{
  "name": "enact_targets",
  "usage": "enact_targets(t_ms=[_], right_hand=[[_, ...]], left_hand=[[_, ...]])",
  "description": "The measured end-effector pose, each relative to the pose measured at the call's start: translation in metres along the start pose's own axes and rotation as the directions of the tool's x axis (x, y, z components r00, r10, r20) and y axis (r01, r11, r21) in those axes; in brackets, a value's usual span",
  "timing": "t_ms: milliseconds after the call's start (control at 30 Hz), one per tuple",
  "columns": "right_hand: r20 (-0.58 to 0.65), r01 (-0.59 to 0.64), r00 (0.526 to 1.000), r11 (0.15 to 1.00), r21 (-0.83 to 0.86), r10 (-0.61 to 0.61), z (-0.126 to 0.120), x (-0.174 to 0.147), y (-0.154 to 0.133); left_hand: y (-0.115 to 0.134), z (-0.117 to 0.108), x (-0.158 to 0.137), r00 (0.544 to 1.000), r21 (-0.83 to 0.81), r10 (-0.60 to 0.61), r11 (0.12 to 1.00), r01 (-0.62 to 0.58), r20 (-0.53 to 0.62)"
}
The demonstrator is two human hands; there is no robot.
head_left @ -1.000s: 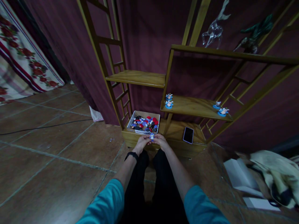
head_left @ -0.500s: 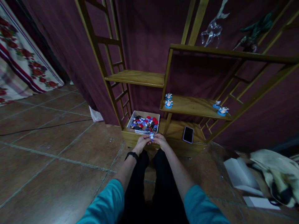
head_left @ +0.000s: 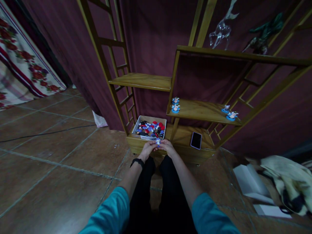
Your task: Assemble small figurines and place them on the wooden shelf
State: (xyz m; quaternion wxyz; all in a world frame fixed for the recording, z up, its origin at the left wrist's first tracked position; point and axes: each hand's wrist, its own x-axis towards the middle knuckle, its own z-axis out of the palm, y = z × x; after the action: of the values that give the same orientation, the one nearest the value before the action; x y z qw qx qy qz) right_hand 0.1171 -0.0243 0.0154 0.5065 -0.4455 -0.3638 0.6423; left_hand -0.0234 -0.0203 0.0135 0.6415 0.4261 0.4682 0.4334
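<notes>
A small blue-and-white figurine point(head_left: 158, 142) is held between my two hands, just in front of a cardboard box. My left hand point(head_left: 149, 149) has its fingers closed on the figurine's left side. From the other side my right hand point(head_left: 167, 146) pinches it too. Behind them the open box point(head_left: 135, 130) sits on the low wooden shelf, filled with many small figurines point(head_left: 151, 128) in red, blue, black and white. Several similar figurines stand on the middle shelf: a pair at its left end point(head_left: 175, 108) and another pair at its right end point(head_left: 232, 115).
A phone point(head_left: 196, 140) lies on the lower shelf point(head_left: 182, 136) to the right. Higher up are a clear glass animal point(head_left: 221, 31) and a dark green sculpture point(head_left: 265, 32). White packaging point(head_left: 252, 185) and pale cloth point(head_left: 287, 175) lie on the floor at right. A cable point(head_left: 48, 133) crosses the floor at left.
Almost nothing differs. Both hands keep hold of the figurine in front of the box, and the view has shifted very slightly.
</notes>
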Motion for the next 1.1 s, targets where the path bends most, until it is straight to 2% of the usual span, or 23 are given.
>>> enact_targets(t_ms=[1100], right_hand=[[-0.044,-0.001,0.999,0.999,-0.035,-0.001,-0.0056,0.0085,0.0086]], left_hand=[[-0.0037,-0.0010,0.0019,1.000,-0.019,0.013,1.000,-0.013,0.000]])
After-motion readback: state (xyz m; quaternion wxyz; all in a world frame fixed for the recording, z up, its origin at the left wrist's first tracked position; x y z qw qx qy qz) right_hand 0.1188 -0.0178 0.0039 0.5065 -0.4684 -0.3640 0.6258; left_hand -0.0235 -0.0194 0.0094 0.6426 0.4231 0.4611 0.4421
